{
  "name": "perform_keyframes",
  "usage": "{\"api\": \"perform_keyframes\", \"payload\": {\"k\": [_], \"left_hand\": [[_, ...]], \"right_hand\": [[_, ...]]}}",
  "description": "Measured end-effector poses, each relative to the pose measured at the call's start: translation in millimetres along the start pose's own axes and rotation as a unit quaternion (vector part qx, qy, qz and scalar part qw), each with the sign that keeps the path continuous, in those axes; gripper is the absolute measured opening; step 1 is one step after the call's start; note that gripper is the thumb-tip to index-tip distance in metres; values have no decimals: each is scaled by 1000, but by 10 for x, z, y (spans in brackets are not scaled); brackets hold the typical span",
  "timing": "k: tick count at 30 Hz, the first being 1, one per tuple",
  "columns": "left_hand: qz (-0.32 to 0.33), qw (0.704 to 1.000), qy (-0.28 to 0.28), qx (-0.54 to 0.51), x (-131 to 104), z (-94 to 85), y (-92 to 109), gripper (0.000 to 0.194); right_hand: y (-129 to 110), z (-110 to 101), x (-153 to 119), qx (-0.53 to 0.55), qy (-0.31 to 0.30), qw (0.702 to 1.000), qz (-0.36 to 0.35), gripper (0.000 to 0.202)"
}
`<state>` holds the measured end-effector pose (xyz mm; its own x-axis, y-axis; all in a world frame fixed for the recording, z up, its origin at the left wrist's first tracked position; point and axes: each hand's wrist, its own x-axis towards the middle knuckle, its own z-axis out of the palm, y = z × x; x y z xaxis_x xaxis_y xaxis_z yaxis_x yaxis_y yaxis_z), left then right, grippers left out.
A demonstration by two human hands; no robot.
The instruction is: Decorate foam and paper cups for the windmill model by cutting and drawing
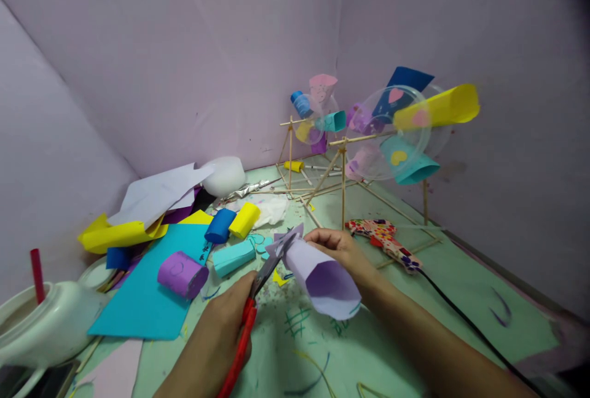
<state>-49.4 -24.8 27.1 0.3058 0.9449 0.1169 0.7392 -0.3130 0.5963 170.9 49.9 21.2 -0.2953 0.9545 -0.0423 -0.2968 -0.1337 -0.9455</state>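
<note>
While the left hand [224, 321] grips red-handled scissors [249, 317] whose blades meet the far end of the lilac paper tube [303, 258] that the right hand [341, 247] pinches over the bench [483, 300], a slipped cut could tear the tube or nick that nearby hand.

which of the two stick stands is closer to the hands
The right stand, which bears the long yellow paper tube; the left stand sits farther back.
</note>
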Motion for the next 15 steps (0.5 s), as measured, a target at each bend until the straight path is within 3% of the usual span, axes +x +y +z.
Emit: {"api": "perform_keyframes", "payload": {"k": [5, 15], "left_hand": [[-28, 999, 18, -9, -7, 19, 10, 54], [-63, 997, 5, -33, -62, -71, 158, 41]], "right_hand": [[-40, -23, -15, -42, -26, 998, -37, 29], [-42, -61, -31, -180, -68, 976, -99, 18]]}}
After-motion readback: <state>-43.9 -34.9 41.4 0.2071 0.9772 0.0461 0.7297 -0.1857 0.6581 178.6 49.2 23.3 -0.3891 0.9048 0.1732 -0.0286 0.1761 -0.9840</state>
